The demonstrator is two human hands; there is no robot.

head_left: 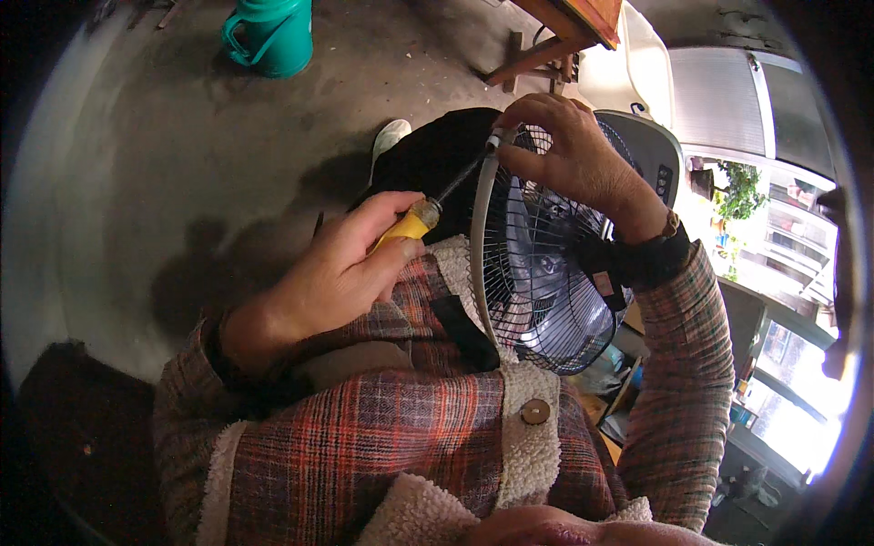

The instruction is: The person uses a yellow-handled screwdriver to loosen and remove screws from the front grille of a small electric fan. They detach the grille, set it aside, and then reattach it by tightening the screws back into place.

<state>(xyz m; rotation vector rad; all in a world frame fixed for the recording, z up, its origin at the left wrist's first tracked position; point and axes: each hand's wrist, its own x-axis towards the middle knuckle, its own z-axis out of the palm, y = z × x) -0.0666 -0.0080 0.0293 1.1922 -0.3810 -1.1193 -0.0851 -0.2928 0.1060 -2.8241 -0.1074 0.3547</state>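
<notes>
A fan with a black wire guard and pale rim rests upright in my lap, its grey body with a button panel behind it. My left hand is closed round the yellow handle of a screwdriver, whose dark shaft angles up to a small clip at the top of the rim. My right hand grips the rim at that clip, fingers and thumb curled around it. Whether the screwdriver's tip sits in the clip is too small to tell.
A teal watering can stands on the concrete floor at the upper left. A wooden table and a white plastic object are behind the fan. Bright windows with plants line the right side. A white shoe shows beyond my lap.
</notes>
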